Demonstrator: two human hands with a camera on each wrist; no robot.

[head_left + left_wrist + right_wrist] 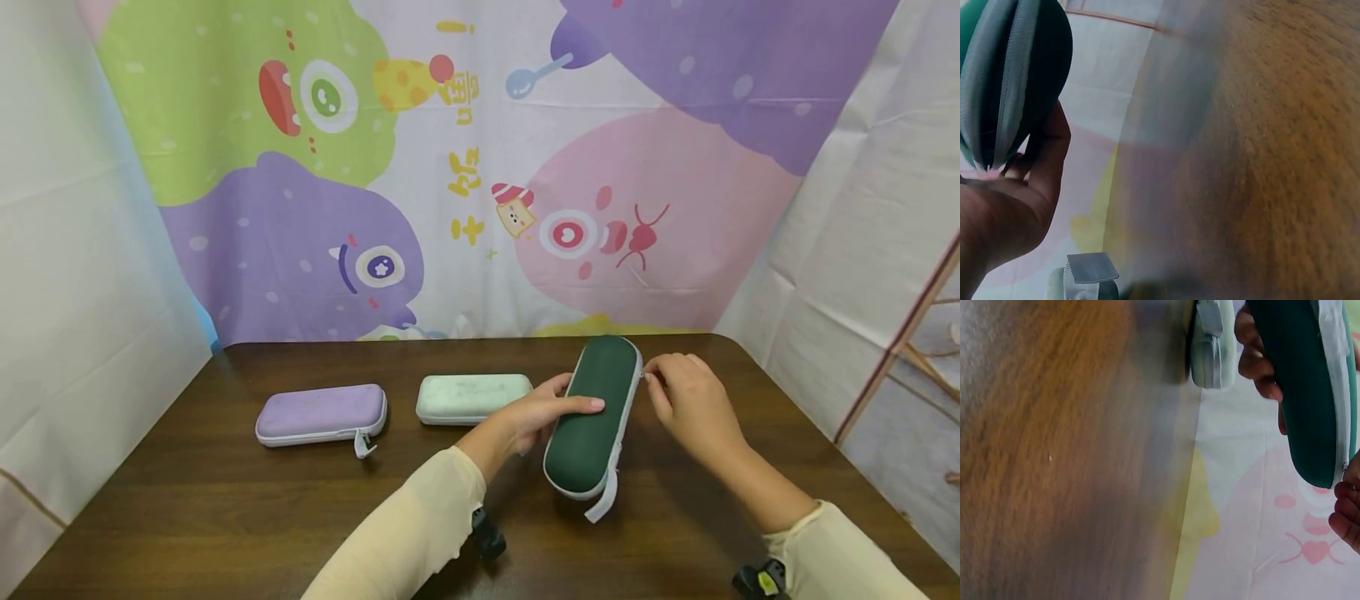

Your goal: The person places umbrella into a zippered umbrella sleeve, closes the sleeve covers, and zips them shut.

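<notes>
A dark green zip case with a light grey zipper is held raised and tilted over the table. My left hand grips it from the left side, thumb across the top, other fingers underneath. In the left wrist view the case's zipper shows two grey bands with a dark gap between them. At the far right end of the case my right hand pinches at the zipper pull, mostly hidden by the fingertips. A grey fabric tab hangs off the case's near end.
A pale green zip case lies behind my left hand, partly covered by it. Farther left is a lilac zip case with a grey tab. The brown wooden table meets a patterned cloth backdrop at the back.
</notes>
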